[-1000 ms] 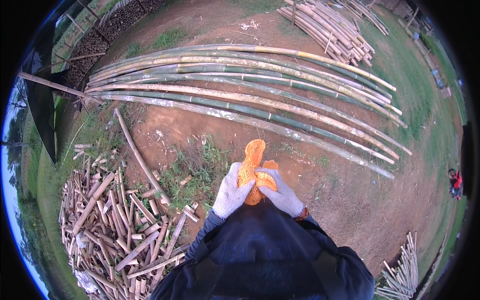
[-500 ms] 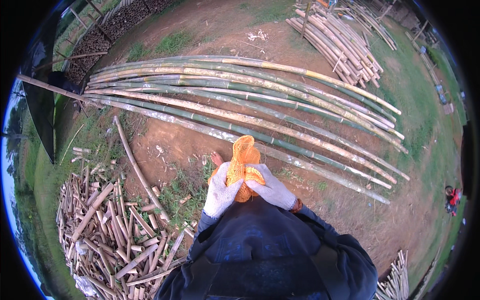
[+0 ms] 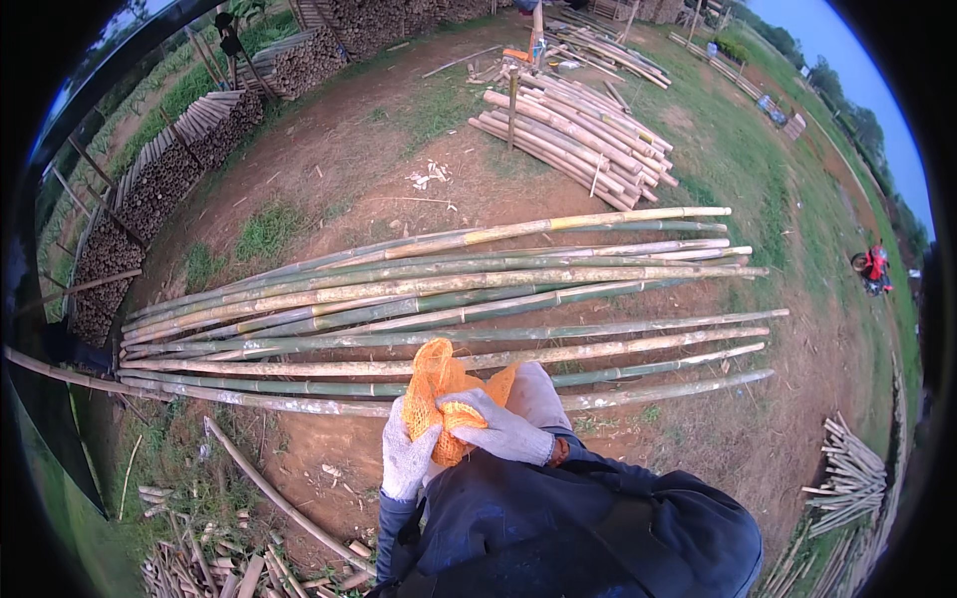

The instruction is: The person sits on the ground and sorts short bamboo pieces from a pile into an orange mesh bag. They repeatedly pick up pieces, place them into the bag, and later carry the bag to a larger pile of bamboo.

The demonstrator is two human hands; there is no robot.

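Observation:
A bunched piece of orange mesh netting (image 3: 429,384), perhaps a net bag, is held in front of my body. My left hand (image 3: 407,458), in a whitish knit glove, grips its near left side, the thumb pressed into the folds. From the right, my right hand (image 3: 498,429), gloved the same way, closes on a rolled edge of the mesh. Part of the netting sticks up above the left fingers, and another flap spreads to the right behind the right hand. Beside that flap shows a pale part of my leg (image 3: 538,394).
Long bamboo poles (image 3: 478,324) lie across the ground just ahead. Shorter poles are heaped in a stack (image 3: 588,135) farther off, with a red motorcycle (image 3: 874,269) at far right. Cut bamboo pieces (image 3: 214,568) litter the lower left, near a loose curved pole (image 3: 284,498).
The view has tilted up and shifted, showing more of the far ground and the motorcycle. Both hands keep hold of the netting, which spreads wider to the right; my right hand lies more across it.

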